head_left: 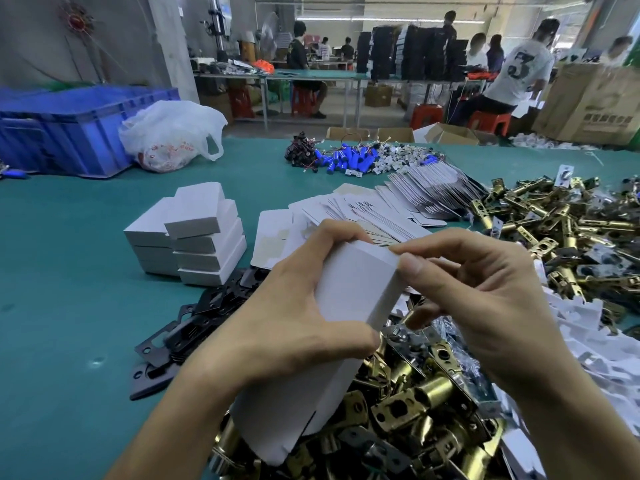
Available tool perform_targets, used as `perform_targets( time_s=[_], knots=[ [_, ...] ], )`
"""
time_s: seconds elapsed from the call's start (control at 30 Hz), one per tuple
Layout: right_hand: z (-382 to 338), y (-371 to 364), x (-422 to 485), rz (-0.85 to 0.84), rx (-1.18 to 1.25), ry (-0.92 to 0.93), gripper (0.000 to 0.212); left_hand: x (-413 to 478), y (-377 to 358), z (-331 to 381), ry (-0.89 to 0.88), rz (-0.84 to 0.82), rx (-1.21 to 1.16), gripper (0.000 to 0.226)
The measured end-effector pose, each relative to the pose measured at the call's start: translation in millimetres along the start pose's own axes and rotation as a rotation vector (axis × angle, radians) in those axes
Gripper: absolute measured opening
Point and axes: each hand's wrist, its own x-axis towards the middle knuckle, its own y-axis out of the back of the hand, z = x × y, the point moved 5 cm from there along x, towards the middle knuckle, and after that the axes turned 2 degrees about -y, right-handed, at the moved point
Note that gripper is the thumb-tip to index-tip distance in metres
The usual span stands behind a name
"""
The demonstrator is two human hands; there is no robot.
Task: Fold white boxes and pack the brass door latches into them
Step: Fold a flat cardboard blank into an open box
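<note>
I have the white box [353,292] held up in both hands just above the near heap of brass door latches [408,410], which lies at the counter's near edge. My left hand [287,317] grips the box around its body, thumb laid across the face turned toward me and fingers curled over the far upper edge. My right hand [485,306] pinches the box's upper right corner between thumb and forefinger, its other fingers curled loosely behind. The box is tilted, its lower end pointing down toward me and showing a loose flap at the bottom; I cannot tell whether anything is inside it. On the green counter [69,271] to the left, a stack of folded boxes [194,237] stands several layers high, and black metal plates [194,327] lie scattered between that stack and my left wrist. Beyond my hands, flat box blanks [398,202] are fanned out in an overlapping row. A second, wider spread of latches [561,230] covers the counter to the right, with white paper scraps [588,341] beside it. Farther back I see a cluster of small blue cylinders with wires [346,161], a white plastic bag [173,136] and a blue crate [69,133].
</note>
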Motion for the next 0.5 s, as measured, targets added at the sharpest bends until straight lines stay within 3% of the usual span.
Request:
perform_targets(
  time_s=[0.5],
  knots=[
    [3.9, 5.5, 0.1, -0.010, -0.021, -0.103, 0.019, 0.0, -2.6, -1.7, -0.027, 0.006, 0.052, 0.067]
  ],
)
